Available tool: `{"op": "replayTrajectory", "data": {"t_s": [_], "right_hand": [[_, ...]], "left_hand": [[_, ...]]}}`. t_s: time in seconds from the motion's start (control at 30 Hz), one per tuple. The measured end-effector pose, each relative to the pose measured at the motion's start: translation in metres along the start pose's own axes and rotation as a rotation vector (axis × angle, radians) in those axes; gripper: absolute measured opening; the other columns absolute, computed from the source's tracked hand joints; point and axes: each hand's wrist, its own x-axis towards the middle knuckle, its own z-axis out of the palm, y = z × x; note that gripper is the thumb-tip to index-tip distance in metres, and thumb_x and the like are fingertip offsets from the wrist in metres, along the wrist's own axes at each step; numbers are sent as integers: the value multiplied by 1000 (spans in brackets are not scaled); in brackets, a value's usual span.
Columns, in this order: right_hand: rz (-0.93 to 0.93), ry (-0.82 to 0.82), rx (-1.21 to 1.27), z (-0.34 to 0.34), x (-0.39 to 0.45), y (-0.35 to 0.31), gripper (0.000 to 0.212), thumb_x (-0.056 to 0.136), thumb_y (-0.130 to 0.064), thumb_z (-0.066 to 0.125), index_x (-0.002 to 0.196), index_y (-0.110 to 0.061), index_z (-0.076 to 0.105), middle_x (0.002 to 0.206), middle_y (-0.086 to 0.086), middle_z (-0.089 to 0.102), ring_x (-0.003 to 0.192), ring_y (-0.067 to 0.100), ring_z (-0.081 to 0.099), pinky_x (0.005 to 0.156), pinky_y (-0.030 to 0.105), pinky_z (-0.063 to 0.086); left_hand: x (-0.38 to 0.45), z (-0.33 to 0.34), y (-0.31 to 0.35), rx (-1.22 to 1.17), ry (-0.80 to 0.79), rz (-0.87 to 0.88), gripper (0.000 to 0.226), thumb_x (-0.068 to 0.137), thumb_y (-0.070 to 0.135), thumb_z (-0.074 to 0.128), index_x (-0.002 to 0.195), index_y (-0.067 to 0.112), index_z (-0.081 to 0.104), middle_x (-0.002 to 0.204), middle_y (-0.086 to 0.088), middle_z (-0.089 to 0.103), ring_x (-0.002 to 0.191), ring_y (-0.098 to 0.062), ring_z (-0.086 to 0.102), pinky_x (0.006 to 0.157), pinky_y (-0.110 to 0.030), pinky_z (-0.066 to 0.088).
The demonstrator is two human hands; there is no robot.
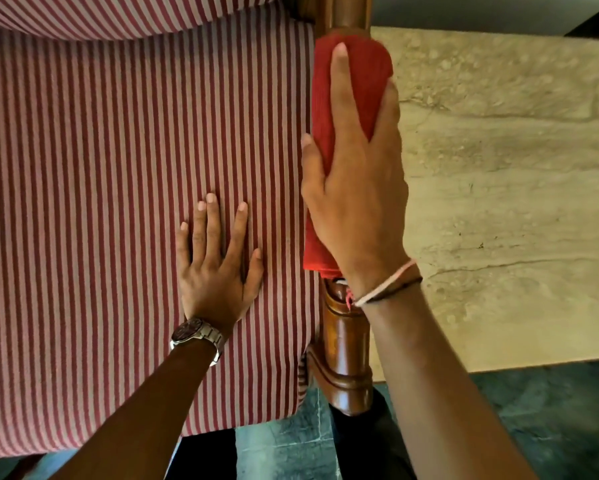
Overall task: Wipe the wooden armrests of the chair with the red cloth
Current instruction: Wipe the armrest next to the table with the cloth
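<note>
While the left hand (218, 268) lay flat, fingers spread, on the striped seat (100, 168), the right hand (355, 188) pressed the red cloth (326, 98) around the wooden armrest (346, 348), fingers wrapped over it. Firm, even strokes along its length, keeping the cloth wrapped, would probably have cleaned best.

R hand (355, 188) presses red cloth (326, 109) on armrest (346, 348).

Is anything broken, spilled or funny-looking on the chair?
Nothing stands out. The right hand presses the red cloth around the carved wooden armrest, and the left hand lies flat on the red-and-white striped seat cushion. I see no spills or damage.
</note>
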Motion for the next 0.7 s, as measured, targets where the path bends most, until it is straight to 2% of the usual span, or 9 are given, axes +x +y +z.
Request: {"op": "replayTrajectory", "data": {"t_s": [0.13,0.23,0.37,0.43,0.5,0.57,0.67,0.7], "right_hand": [[-17,-117,-19,-11,-78,7,69,107,-37,44,162,-41,1,173,16,-4,150,30,39,96,41,63],[17,-155,-45,-16,-129,13,73,103,-38,43,161,-44,0,173,17,0,151,35,38,99,45,61],[-3,-113,-28,-5,-72,9,62,108,-49,26,162,-41,-3,170,22,2,139,31,49,89,43,64],[-16,-76,-17,-1,-27,5,62,108,-48,28,163,-36,3,169,24,7,139,32,49,93,45,62],[-9,-24,-71,0,-3,0,61,109,-47,30,164,-33,7,169,24,11,147,35,40,102,49,58],[-12,-29,-104,0,-12,-1,60,108,-47,28,163,-35,7,170,23,9,152,34,35,105,48,57],[-4,-101,-96,-7,-73,5,61,108,-45,27,162,-40,0,172,20,0,150,31,37,96,42,62],[-1,-119,-95,-10,-93,8,63,108,-43,30,162,-41,-1,172,19,-1,151,32,36,98,41,61]], "left_hand": [[-1,-2,1,-8,-1,-1,67,103,52,32,163,25,20,171,-19,20,159,-32,19,126,-56,22],[-1,-3,2,4,14,-4,67,103,51,35,162,23,22,170,-19,22,158,-33,21,126,-56,23],[-1,-5,5,1,6,-9,66,103,51,33,162,23,22,170,-19,22,158,-33,21,126,-56,23],[-2,-6,4,3,-3,-17,66,104,52,32,162,23,22,170,-18,22,158,-33,21,126,-56,24],[-2,-7,4,-8,-10,-20,66,104,52,32,162,23,23,170,-18,23,158,-33,22,126,-56,24],[-2,-8,4,-10,-18,-17,66,103,52,33,162,22,24,169,-19,23,158,-33,22,126,-56,24],[-1,-11,5,-4,-20,-10,67,103,51,34,162,22,25,169,-19,23,158,-33,22,125,-56,24],[-1,-11,4,-8,-15,-11,67,103,51,35,162,22,25,169,-19,24,158,-33,23,125,-56,24]]}}
